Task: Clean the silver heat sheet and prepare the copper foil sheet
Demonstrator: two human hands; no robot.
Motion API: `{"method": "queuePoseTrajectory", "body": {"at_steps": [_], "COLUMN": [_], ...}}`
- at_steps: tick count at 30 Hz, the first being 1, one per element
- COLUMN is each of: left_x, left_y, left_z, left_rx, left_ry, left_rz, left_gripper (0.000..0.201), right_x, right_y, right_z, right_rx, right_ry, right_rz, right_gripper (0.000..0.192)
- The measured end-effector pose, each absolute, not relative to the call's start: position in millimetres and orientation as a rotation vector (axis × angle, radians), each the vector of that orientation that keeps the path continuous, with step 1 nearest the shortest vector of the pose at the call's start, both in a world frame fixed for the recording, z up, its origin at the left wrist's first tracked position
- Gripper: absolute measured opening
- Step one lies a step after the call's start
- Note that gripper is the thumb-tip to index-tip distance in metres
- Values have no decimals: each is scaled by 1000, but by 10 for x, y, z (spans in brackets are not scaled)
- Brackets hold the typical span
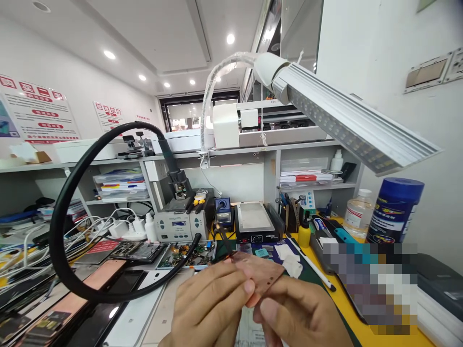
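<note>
Both hands are raised close to the camera over a cluttered repair bench. My left hand (211,303) and my right hand (300,315) pinch a thin copper-coloured sheet (261,273) with small punched holes between thumbs and fingers. The sheet is tilted, its far end pointing up and left. Below the hands lies a dark green mat (311,274) with white wipes (291,260) on it.
A thick black hose (63,212) loops from the hot-air station (179,224) across the left. An LED lamp bar (347,123) hangs overhead on the right. A heating plate (253,221), bottles (356,207), a blue canister (396,205), phone panels (108,279) and cables (21,255) crowd the bench.
</note>
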State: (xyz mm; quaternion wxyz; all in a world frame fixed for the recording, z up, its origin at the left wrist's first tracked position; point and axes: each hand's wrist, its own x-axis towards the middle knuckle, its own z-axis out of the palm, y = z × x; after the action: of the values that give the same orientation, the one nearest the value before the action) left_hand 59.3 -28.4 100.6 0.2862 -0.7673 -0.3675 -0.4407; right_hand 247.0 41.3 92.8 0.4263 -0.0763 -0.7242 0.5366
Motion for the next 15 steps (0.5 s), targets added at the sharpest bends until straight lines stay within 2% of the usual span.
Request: {"method": "queuePoseTrajectory", "body": {"at_steps": [3,9,15], "left_x": [560,601,610], "left_y": [-240,-254,-194], "left_z": [973,946,913], "left_rx": [-2097,-2118,-2162], "left_ry": [-953,-978,-922], "left_rz": [-1127,-1110,-1236], "left_gripper": [37,34,32], "right_x": [2421,2414,2409], "right_y": [428,434,353], "right_z": [848,805,920], "right_rx": [-183,-140,-413], "right_ry": [-1696,-1618,-1507], "right_rz": [1652,1748,1773], "right_gripper": [32,25,36]}}
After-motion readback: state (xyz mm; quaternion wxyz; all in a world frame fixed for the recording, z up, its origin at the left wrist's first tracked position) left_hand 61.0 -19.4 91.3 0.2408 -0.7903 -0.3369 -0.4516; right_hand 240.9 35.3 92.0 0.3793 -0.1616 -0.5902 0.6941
